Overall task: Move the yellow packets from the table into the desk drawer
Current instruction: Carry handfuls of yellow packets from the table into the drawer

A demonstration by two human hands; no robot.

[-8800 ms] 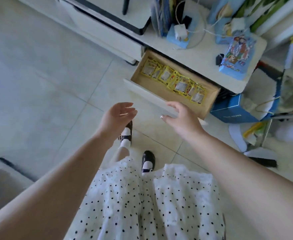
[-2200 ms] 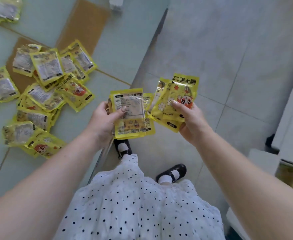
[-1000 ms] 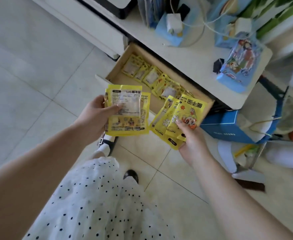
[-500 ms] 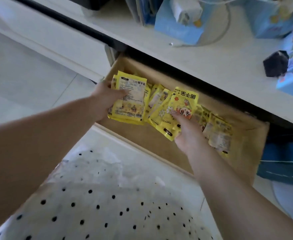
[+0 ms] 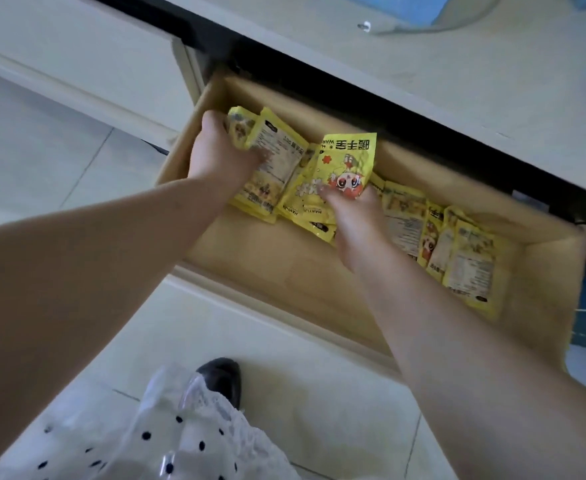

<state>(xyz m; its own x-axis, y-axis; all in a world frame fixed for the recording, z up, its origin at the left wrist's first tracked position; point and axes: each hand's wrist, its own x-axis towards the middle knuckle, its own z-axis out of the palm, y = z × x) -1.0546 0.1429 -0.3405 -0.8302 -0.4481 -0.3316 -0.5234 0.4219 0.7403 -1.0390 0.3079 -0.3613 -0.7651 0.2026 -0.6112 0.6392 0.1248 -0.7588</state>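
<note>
Head camera looks down into an open wooden drawer (image 5: 371,292) under a pale desk top (image 5: 458,64), both hands reaching in. Left hand (image 5: 219,157) clamps its fingers around a bent stack of yellow packets (image 5: 271,168) at the drawer's left end. Right hand (image 5: 354,216) pinches a second fan of packets (image 5: 348,164) — the top one shows a red-cheeked cartoon face, upside-down characters and the letters "WAR", the rest hidden. More packets (image 5: 458,258) lie in a row along the right side, their print too blurred to read. A black shoe (image 5: 220,377) and dotted white skirt (image 5: 167,441) sit below — cropped.
</note>
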